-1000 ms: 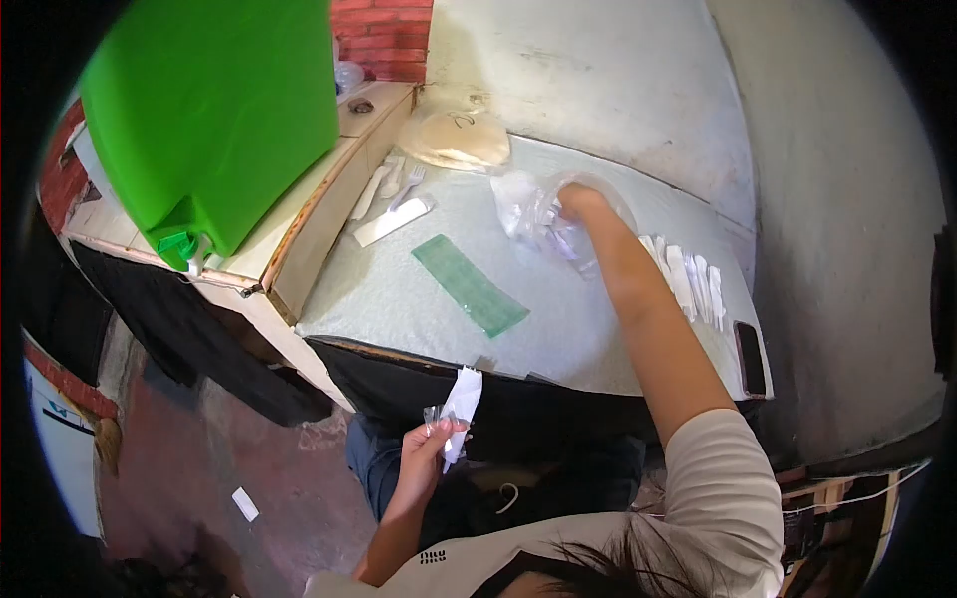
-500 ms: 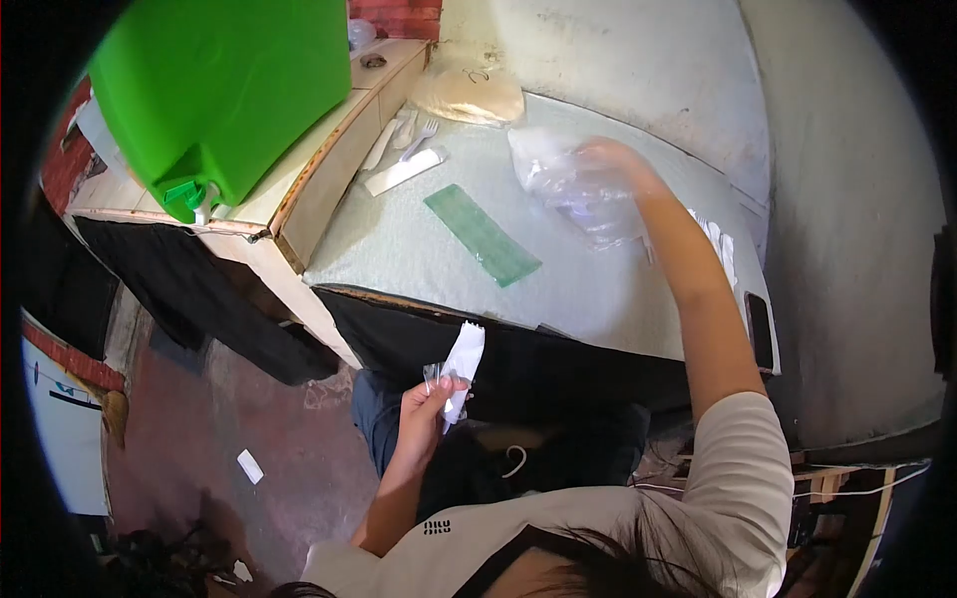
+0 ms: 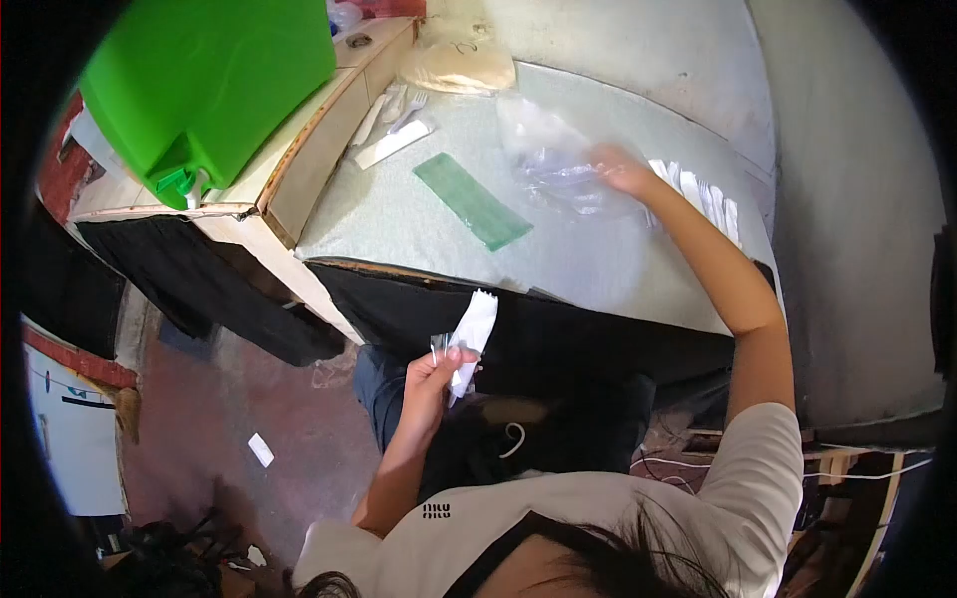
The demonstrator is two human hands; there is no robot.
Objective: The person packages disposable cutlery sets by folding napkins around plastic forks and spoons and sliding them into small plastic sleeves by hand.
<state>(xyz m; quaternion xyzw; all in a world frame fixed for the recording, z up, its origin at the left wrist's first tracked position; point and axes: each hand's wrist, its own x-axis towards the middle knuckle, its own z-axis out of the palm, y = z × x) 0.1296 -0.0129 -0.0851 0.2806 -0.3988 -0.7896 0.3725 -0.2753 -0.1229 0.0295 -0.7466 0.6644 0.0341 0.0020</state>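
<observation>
Pale-topped table (image 3: 598,267): green strip (image 3: 472,201), white strip (image 3: 393,147), fork (image 3: 410,111), clear bag (image 3: 560,181), white packets (image 3: 706,199) in row, bagged tan bundle (image 3: 459,66) at back.

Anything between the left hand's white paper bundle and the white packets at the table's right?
Yes: the right forearm slants across before the packets; the clear plastic bag is close to that path.

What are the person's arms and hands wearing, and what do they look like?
Both the left hand and right hand have no gloves. The forearms are bare too. The off-white shirt has short, loose sleeves and small dark lettering.
</observation>
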